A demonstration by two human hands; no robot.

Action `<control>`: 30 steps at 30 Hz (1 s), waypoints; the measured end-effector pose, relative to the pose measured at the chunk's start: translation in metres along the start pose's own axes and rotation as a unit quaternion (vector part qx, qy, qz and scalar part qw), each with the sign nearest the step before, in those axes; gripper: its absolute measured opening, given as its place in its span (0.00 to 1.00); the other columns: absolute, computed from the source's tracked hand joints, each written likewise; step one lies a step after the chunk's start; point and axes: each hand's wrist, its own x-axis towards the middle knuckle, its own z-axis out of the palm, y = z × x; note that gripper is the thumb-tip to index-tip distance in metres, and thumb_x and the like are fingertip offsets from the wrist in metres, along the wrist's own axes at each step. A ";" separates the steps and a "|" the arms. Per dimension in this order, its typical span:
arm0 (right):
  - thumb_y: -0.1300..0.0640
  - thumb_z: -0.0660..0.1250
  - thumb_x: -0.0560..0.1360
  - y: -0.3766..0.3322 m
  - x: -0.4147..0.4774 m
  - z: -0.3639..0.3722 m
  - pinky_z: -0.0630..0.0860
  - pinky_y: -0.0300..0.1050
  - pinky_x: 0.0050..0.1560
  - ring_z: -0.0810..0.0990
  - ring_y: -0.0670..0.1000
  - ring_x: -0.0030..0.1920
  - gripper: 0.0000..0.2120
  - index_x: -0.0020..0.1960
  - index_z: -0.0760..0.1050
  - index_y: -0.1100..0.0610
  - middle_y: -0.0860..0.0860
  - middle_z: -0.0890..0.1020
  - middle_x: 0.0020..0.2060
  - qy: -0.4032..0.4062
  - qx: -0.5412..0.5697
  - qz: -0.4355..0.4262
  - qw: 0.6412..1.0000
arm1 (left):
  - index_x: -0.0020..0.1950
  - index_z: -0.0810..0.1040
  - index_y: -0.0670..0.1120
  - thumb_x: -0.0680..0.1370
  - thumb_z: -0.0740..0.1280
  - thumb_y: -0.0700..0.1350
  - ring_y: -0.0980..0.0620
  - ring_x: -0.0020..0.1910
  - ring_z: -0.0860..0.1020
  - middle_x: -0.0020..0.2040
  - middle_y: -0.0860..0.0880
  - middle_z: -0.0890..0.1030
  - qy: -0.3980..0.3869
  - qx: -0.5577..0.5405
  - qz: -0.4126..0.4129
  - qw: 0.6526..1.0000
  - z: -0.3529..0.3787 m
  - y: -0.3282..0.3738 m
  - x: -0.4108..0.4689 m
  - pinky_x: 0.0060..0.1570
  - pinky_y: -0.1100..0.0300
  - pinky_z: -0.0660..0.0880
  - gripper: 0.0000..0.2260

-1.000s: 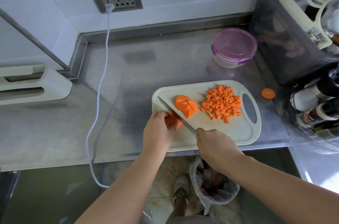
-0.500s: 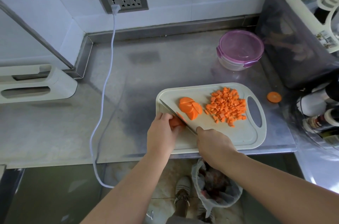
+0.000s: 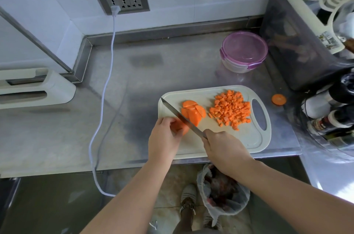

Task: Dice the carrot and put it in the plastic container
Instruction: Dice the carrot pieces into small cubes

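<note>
- The table (image 3: 153,80) carries everything; my two hands work at its near edge.
- The cutting board (image 3: 239,141) lies under both hands, its handle hole out beyond my right hand.
- The plastic container (image 3: 244,51) stands well beyond my right hand, off the board, with its purple lid on. By my reckoning it must be opened before any dice go in.
- My right hand (image 3: 224,150) is clamped round the handle of the knife (image 3: 180,115). The blade runs away from it on a slant, toward the far left corner of the board.
- My left hand (image 3: 164,138) is curled over the carrot (image 3: 180,126), pinning the stub to the board just left of the blade.
- The stub's long axis seems to lie across the board, from my left hand toward my right. Its cut face points at the blade, though my fingers hide its far end.
- To slice well, I should tuck my fingertips back, hold the blade square to that axis, and take thin, even cuts.
- The stub is short, so I judge the blade comes close to my fingers.
- The cut slices (image 3: 192,112) lie overlapping just right of the blade, waiting to be cut into strips and cubes.
- The diced pile (image 3: 229,108) sits beyond my right hand, near the handle hole.
</note>
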 end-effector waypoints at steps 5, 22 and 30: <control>0.54 0.49 0.83 0.000 0.000 0.002 0.72 0.49 0.37 0.77 0.57 0.41 0.13 0.59 0.70 0.57 0.53 0.75 0.39 -0.003 -0.005 0.001 1.000 | 0.51 0.80 0.48 0.72 0.72 0.50 0.52 0.49 0.77 0.51 0.52 0.78 -0.007 0.011 -0.004 1.000 0.001 -0.002 0.002 0.42 0.62 0.68 0.10; 0.62 0.58 0.79 -0.004 -0.001 0.008 0.71 0.46 0.35 0.75 0.53 0.39 0.14 0.63 0.65 0.56 0.53 0.78 0.45 -0.043 -0.047 0.009 0.998 | 0.50 0.80 0.47 0.73 0.72 0.49 0.53 0.49 0.78 0.50 0.54 0.77 -0.011 0.011 0.014 1.000 0.000 -0.004 0.003 0.43 0.63 0.67 0.10; 0.65 0.58 0.77 -0.007 0.004 0.006 0.70 0.46 0.37 0.73 0.53 0.39 0.15 0.63 0.64 0.57 0.53 0.77 0.45 -0.054 -0.051 0.023 0.997 | 0.52 0.80 0.46 0.73 0.73 0.48 0.52 0.50 0.78 0.52 0.52 0.78 -0.008 0.017 0.023 1.000 0.001 -0.003 0.005 0.45 0.61 0.70 0.11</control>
